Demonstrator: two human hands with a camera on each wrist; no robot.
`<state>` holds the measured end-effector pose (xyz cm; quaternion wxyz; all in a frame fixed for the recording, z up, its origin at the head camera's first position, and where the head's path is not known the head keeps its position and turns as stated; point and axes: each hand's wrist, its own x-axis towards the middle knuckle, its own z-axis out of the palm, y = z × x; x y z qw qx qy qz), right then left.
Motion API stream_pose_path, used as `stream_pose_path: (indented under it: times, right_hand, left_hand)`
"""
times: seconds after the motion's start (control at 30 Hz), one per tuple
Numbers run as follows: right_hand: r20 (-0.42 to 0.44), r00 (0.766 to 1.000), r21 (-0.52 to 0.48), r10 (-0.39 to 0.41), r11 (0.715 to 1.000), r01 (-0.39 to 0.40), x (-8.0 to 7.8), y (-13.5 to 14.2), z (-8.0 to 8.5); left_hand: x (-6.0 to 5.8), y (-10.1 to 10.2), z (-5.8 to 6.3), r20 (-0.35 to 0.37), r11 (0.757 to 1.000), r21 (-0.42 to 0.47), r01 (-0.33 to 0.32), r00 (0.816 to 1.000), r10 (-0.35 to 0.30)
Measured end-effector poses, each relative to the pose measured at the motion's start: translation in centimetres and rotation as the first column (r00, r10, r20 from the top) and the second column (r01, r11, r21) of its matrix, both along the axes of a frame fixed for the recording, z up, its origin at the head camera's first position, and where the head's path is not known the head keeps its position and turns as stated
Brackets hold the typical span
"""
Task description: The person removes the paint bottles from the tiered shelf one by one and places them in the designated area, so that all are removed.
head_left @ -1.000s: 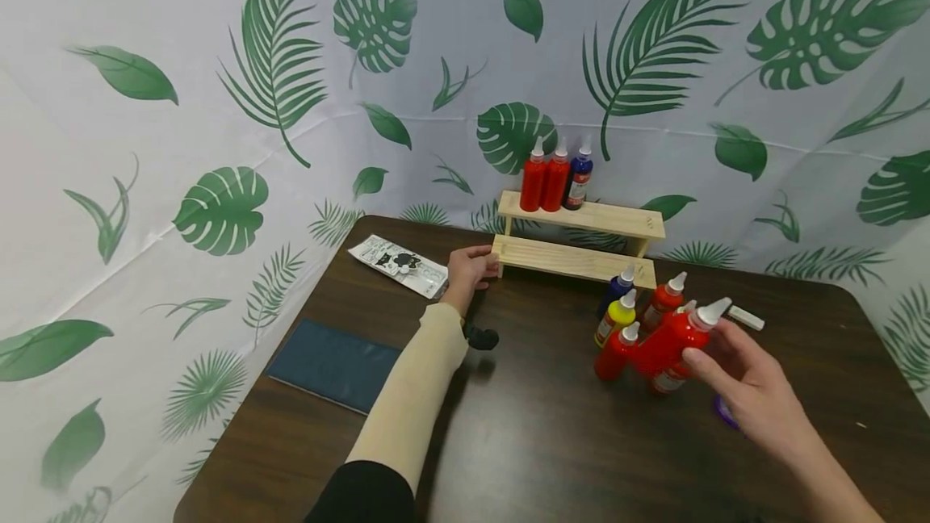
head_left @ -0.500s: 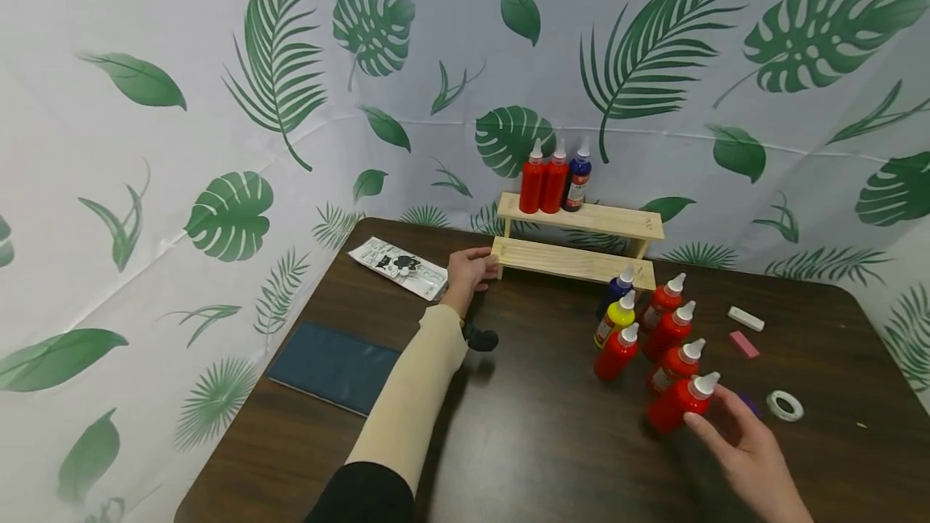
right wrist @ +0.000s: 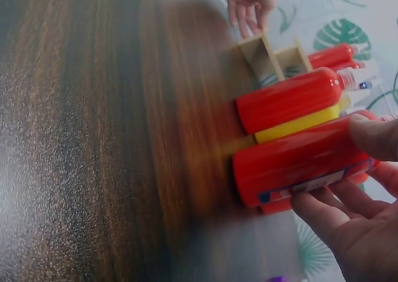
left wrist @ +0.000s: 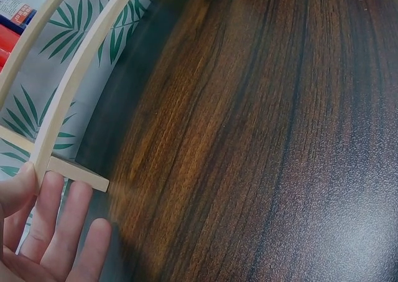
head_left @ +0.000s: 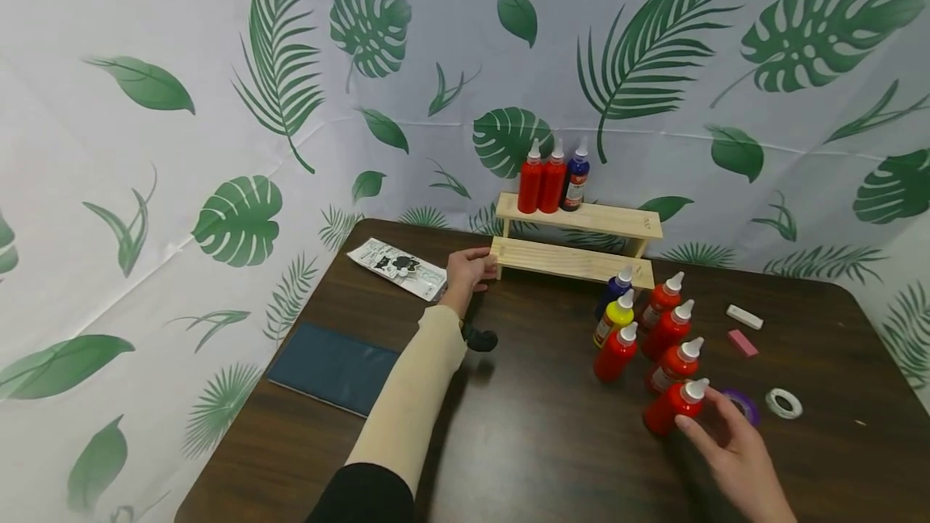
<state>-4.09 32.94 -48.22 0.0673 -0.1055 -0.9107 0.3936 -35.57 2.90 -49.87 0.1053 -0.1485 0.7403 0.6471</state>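
Note:
At the front of a cluster of paint bottles, my right hand [head_left: 732, 446] grips a red paint bottle [head_left: 664, 412] between thumb and fingers. The bottle stands nearly upright by the table surface; its label faces my fingers in the right wrist view. Behind it are more red bottles [head_left: 615, 355], a yellow bottle [head_left: 614, 324] and a dark blue bottle [head_left: 616, 294], all with white nozzle caps. My left hand [head_left: 467, 271] pinches the left end of a two-step wooden rack [head_left: 574, 261], thumb and fingers on the lower board. Two red bottles and a blue bottle [head_left: 576, 180] stand on its upper step.
Right of the bottles lie a white block [head_left: 744, 316], a pink block [head_left: 743, 343], a purple tape roll [head_left: 748, 408] and a white ring [head_left: 785, 403]. On the left are a printed packet [head_left: 400, 267] and a dark blue folder [head_left: 334, 370]. A leaf-patterned cloth hangs behind the table.
My right hand has lowered the red bottle from above the cluster and brought it toward the table's front, before the other red bottles. My left hand stays on the rack.

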Motion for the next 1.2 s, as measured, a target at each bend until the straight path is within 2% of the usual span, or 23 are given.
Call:
stream_pose_path:
  times: [0.2, 0.43, 0.67, 0.77, 0.83, 0.93, 1.0, 1.07, 1.2]
  right_hand:
    - [-0.015, 1.0, 0.01, -0.026, 1.0, 0.026, 0.0, 0.0, -0.2]
    - [0.027, 0.999, -0.01, -0.04, 0.999, 0.041, 0.0, 0.1, 0.0]
    - [0.052, 0.997, -0.017, -0.06, 0.998, 0.061, 0.0, -0.1, 1.2]
    - [-0.01, 0.998, -0.007, -0.056, 0.998, 0.055, 0.0, 0.0, 2.5]
    - [-0.081, 0.996, 0.003, -0.034, 0.999, 0.034, 0.0, 0.2, 3.7]
    - [-0.221, 0.975, -0.008, 0.029, 0.999, -0.032, -0.5, 0.5, 5.7]
    - [-0.268, 0.961, 0.008, 0.065, 0.998, -0.066, -1.2, 0.6, 7.2]
    - [-0.27, 0.957, 0.026, 0.106, 0.994, -0.103, -2.2, 0.5, 8.9]
    - [-0.184, 0.965, 0.077, 0.189, 0.981, -0.177, -5.2, -0.3, 12.1]
  left_hand:
    - [0.0, -0.1, 0.2, 0.011, 1.0, -0.001, -0.001, 1.0, 0.001]
    - [-0.1, 0.0, 0.1, 0.019, 1.0, -0.002, -0.008, 1.0, 0.008]
    - [0.5, 0.0, 0.2, -0.016, 1.0, 0.022, -0.003, 1.0, 0.003]
    - [0.7, 0.0, 0.3, -0.033, 0.999, 0.032, 0.004, 0.999, -0.002]
    - [0.6, 0.1, 0.3, -0.024, 1.0, 0.03, 0.002, 1.0, -0.001]
    - [0.2, 0.2, 0.1, -0.008, 1.0, 0.019, -0.001, 1.0, 0.001]
    - [0.2, 0.2, 0.1, -0.011, 1.0, 0.022, 0.001, 1.0, -0.001]
    - [0.3, 0.2, 0.1, -0.016, 1.0, 0.028, 0.006, 1.0, -0.005]
    - [0.4, 0.0, 0.2, -0.022, 1.0, 0.026, 0.004, 1.0, -0.003]
